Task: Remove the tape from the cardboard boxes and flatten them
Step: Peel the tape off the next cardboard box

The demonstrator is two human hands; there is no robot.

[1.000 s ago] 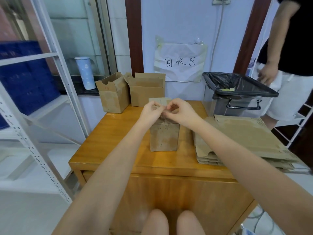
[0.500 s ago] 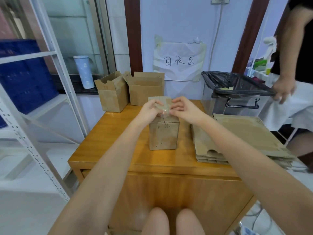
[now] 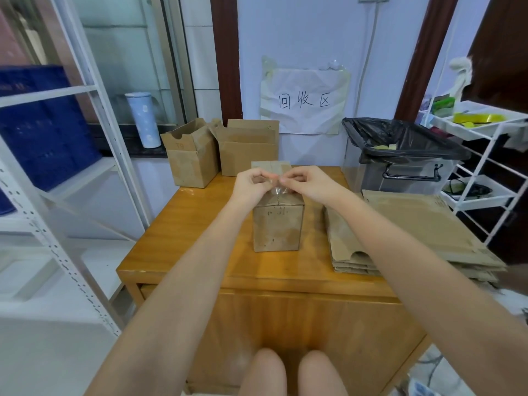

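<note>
A small closed cardboard box [image 3: 277, 227] stands upright in the middle of the wooden table [image 3: 200, 238]. Above its top, my left hand [image 3: 251, 185] and my right hand [image 3: 307, 182] meet, and both pinch a strip of clear tape [image 3: 277, 190] that rises from the box's top seam. A raised flap shows behind my fingers. Two open cardboard boxes, one [image 3: 190, 154] to the left of the other [image 3: 249, 147], stand at the table's back. A stack of flattened boxes [image 3: 414, 232] lies on the right side.
A bin with a black bag [image 3: 400, 155] stands at the back right beside a white wire rack [image 3: 483, 167]. A white metal shelf frame [image 3: 71, 181] with blue crates runs along the left. A paper sign [image 3: 304, 101] hangs on the wall. My knees show below the table.
The person in black at the right has left the view. My hands stayed at the box's top, and the clear tape now stands lifted off the seam between my fingers.
</note>
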